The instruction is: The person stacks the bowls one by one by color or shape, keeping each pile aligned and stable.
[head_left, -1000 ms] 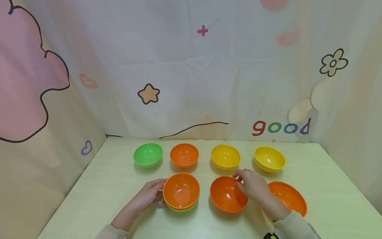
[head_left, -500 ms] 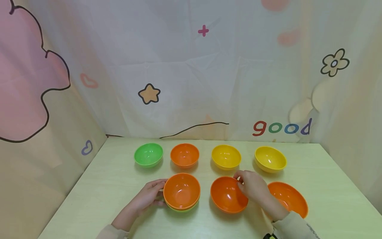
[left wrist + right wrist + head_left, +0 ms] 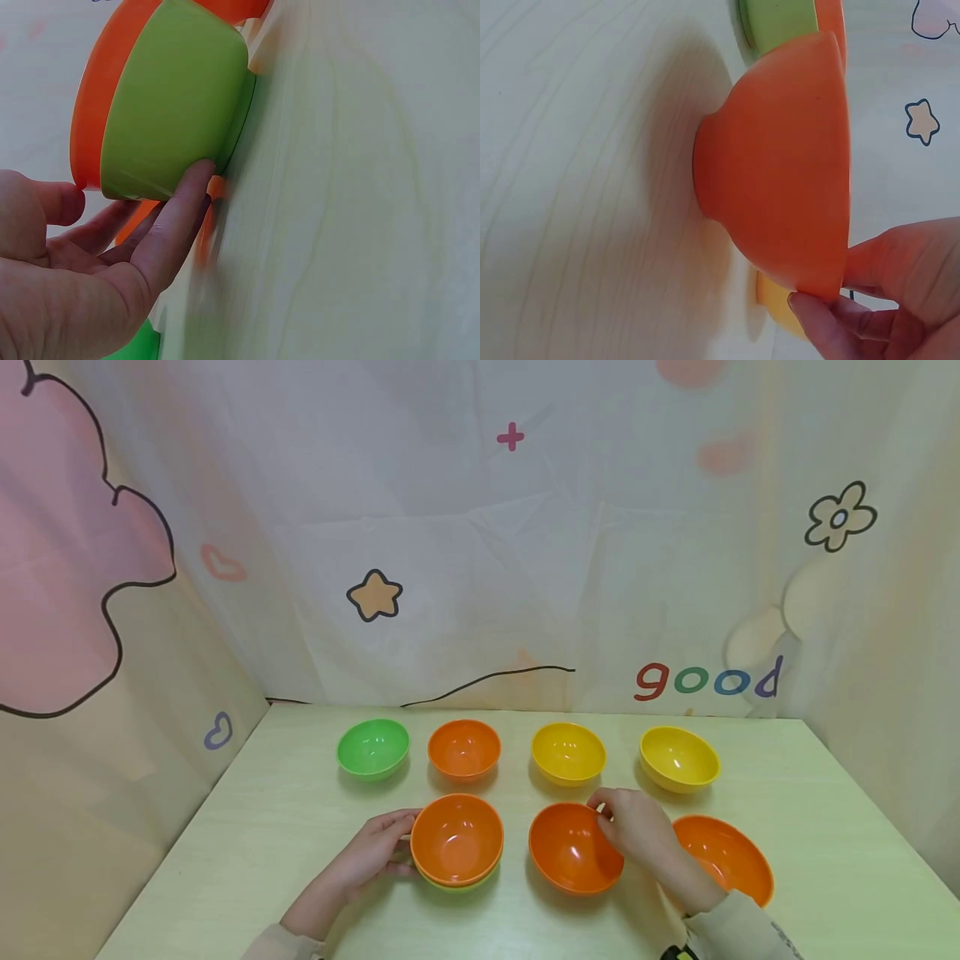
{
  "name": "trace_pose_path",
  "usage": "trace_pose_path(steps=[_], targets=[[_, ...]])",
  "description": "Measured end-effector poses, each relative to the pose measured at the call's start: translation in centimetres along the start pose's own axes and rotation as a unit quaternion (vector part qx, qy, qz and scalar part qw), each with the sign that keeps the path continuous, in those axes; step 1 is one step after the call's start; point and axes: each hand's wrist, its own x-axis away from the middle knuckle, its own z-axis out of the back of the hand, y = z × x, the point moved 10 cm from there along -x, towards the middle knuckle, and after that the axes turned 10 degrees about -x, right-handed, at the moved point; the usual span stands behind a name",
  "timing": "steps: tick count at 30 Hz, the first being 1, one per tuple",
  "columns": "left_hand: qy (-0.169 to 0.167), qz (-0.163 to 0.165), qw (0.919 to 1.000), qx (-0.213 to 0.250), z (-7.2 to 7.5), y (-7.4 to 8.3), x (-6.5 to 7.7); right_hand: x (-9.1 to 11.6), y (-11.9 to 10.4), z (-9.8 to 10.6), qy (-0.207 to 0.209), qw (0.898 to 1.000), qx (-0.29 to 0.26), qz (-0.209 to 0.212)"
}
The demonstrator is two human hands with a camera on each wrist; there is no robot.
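Observation:
My left hand (image 3: 367, 857) lies against the left side of a two-bowl stack. An orange bowl (image 3: 457, 842) sits inside a green bowl (image 3: 172, 97). The left wrist view has extended fingertips touching the green side, with the thumb by the orange rim. To the right is a larger, deeper orange bowl (image 3: 574, 852), whose far right rim my right hand (image 3: 637, 827) pinches between thumb and fingers. That bowl's outer wall fills the middle of the right wrist view; whether its foot touches the table I cannot tell.
Behind stand a green bowl (image 3: 373, 749), an orange bowl (image 3: 463, 750) and two yellow ones, the middle bowl (image 3: 567, 753) and the right bowl (image 3: 678, 760). Another large orange bowl (image 3: 729, 858) is partly hidden behind my right forearm. A printed curtain (image 3: 465, 552) closes off the table's back.

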Motion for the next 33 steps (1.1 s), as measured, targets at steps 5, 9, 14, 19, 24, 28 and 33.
trace_pose_path(steps=[5, 9, 14, 19, 24, 28, 33], targets=[[-0.002, -0.002, 1.0000, 0.001, -0.01, 0.03, -0.01, -0.08, 0.04, -0.03, 0.000, 1.000, 0.000, 0.000], [-0.002, -0.003, 1.0000, -0.001, 0.02, 0.12, -0.02, -0.10, -0.04, 0.05, 0.004, 1.000, 0.001, 0.002], [-0.004, -0.002, 1.0000, -0.001, -0.08, 0.24, 0.07, -0.01, -0.08, 0.13, 0.006, 1.000, 0.005, 0.000], [-0.005, 0.004, 1.0000, -0.004, -0.12, 0.20, 0.14, 0.03, -0.09, 0.11, 0.004, 1.000, 0.005, -0.003], [-0.002, 0.005, 1.0000, -0.006, -0.04, 0.12, 0.15, -0.07, -0.02, 0.04, 0.006, 1.000, 0.001, -0.005], [-0.003, 0.003, 1.0000, -0.003, -0.05, 0.19, 0.14, -0.12, 0.00, 0.06, 0.007, 1.000, 0.000, -0.006], [-0.006, 0.003, 1.0000, -0.001, -0.08, 0.22, 0.14, -0.21, -0.03, 0.12, 0.006, 1.000, -0.003, -0.009]])
